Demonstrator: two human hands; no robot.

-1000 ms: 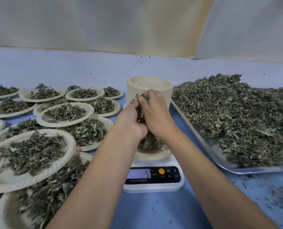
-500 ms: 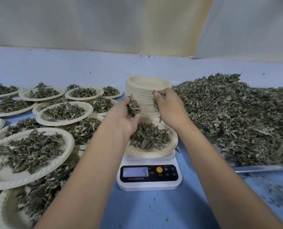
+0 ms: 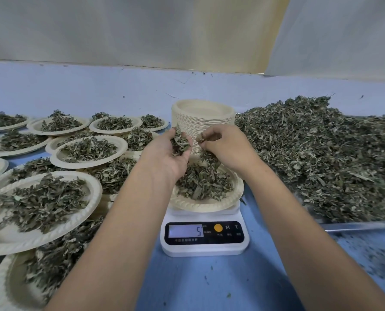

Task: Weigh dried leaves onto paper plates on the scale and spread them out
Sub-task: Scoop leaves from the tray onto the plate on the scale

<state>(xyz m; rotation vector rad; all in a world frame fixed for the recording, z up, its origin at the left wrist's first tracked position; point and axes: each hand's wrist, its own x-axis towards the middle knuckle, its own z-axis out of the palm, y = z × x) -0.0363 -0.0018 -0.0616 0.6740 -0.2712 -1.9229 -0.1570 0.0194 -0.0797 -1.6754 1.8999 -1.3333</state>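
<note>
The leaf pile on the tray runs off frame at right. The scale reads 5 as before, though a glare mark may hide a digit. Its paper plate carries dried leaves. The left hand and right hand, joined a second ago, are now apart, one cupping leaves and the other pinching some.

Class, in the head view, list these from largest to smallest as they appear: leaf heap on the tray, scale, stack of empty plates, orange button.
1. Leaf heap.
2-3. Scale and plate stack: they look alike in size, and the scale is nearer the camera, so no ranking.
4. Orange button.
</note>
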